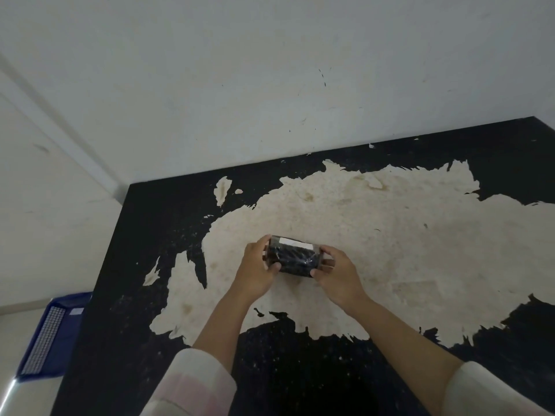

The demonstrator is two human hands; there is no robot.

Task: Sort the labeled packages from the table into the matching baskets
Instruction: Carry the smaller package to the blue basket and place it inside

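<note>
A pale wall (pixel 270 70) fills the upper half of the view, meeting a second wall at a corner on the left. Below it lies the surface (pixel 144 241), black with its coating peeled away over a large ragged patch that shows a beige layer underneath. Apart from the one item being held, no other packages show anywhere on it.

On the floor at the lower left, beside the surface's edge, sits a blue basket (pixel 60 331) with a perforated side and what looks like a small white label on its inside; the writing is too small to read. Only part of it is in view, and no other baskets appear.

Two bare forearms reach in from pale sleeves (pixel 198 382). The left hand (pixel 258 271) and the right hand (pixel 339 274) are clamped on opposite ends of a single dark package (pixel 292 258), wrapped in clear glossy film, with a white label strip along its top edge. It is over the middle of the beige patch; whether it rests on the surface or is just lifted off cannot be told.

As a judgement, sorting seems near its end: this may be the last package, and it is yet to go into its matching basket.
</note>
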